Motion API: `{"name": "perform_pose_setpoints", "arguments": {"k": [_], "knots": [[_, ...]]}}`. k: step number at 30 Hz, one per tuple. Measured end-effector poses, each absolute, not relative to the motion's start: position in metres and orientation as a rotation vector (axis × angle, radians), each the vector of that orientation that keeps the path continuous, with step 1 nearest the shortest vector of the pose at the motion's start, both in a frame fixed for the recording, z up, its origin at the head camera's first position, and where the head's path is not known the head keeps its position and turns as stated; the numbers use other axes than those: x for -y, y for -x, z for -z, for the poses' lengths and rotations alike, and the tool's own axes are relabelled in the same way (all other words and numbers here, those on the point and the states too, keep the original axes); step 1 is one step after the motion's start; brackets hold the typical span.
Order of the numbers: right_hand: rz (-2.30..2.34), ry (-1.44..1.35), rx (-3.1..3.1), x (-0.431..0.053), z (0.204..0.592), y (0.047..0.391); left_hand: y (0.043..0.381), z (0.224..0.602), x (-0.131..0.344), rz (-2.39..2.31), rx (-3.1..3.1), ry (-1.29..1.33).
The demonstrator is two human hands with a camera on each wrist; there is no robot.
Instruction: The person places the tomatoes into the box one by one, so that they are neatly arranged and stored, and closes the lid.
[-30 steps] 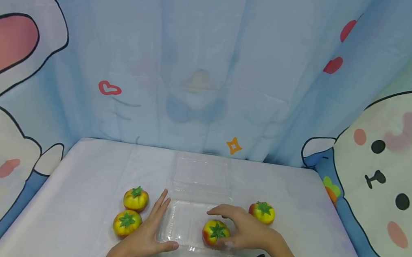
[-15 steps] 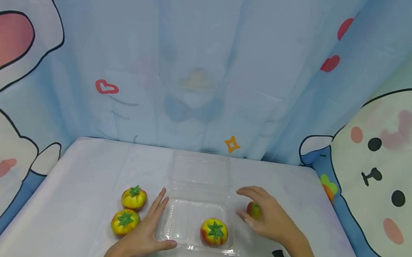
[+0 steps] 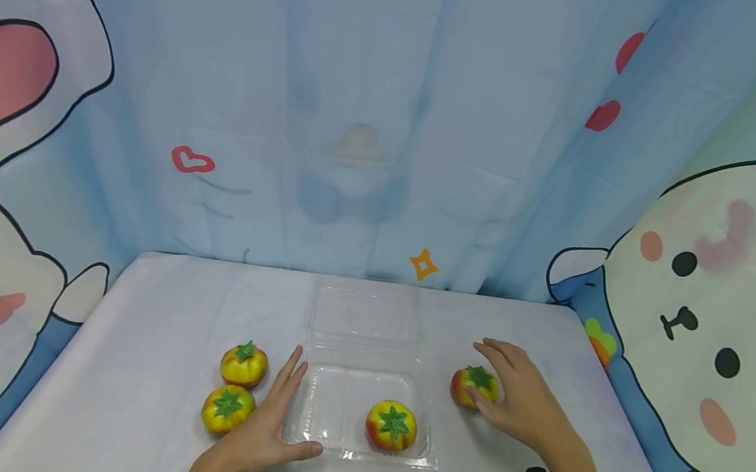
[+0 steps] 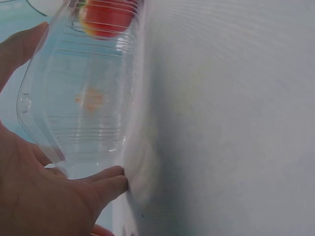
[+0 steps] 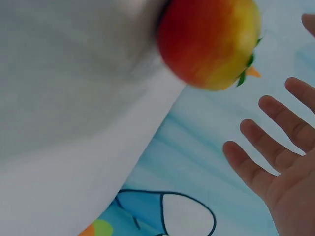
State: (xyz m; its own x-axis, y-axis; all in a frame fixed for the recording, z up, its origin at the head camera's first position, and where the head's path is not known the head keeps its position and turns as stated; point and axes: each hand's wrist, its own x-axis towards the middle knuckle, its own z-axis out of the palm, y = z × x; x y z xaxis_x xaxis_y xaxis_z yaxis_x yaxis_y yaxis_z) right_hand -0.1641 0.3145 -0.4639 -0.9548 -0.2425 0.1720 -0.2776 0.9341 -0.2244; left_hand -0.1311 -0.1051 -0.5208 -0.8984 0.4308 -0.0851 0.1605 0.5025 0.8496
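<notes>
A clear plastic clamshell box [image 3: 335,412] lies with its lid folded back. In its right half sits a red-and-yellow tomato-like fruit [image 3: 391,426] with a green leafy top. My left hand [image 3: 259,435] is at the box's left side, thumb and fingers spread along its edge; the left wrist view shows the fingertips [image 4: 115,184] low by the box's corner. To the right of the box, a similar fruit [image 3: 466,386] rests on the table, with my right hand [image 3: 525,406] spread beside it. In the right wrist view this fruit [image 5: 209,44] is apart from the extended fingers [image 5: 261,147].
Two more of these fruits, a rear one [image 3: 244,365] and a front one [image 3: 228,410], stand left of my left hand. The box's lid [image 3: 366,314] reaches toward the far edge of the white-covered table [image 3: 160,337]. A printed curtain [image 3: 365,77] hangs behind.
My right hand has left the fruit in the box and moved right, to the separate fruit on the table. The left hand has stayed by the box.
</notes>
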Motion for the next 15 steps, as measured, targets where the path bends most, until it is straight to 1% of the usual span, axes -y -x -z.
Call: {"name": "perform_pose_setpoints", "arguments": {"k": [6,15], "knots": [[-0.519,-0.388,3.055,-0.325,0.476,0.163,0.131,0.522,0.105,-1.344,-2.476,-0.509],[-0.743,-0.397,3.03,-0.333,0.493,0.168,0.132,0.523,0.106,-1.346,-2.466,-0.506]]}}
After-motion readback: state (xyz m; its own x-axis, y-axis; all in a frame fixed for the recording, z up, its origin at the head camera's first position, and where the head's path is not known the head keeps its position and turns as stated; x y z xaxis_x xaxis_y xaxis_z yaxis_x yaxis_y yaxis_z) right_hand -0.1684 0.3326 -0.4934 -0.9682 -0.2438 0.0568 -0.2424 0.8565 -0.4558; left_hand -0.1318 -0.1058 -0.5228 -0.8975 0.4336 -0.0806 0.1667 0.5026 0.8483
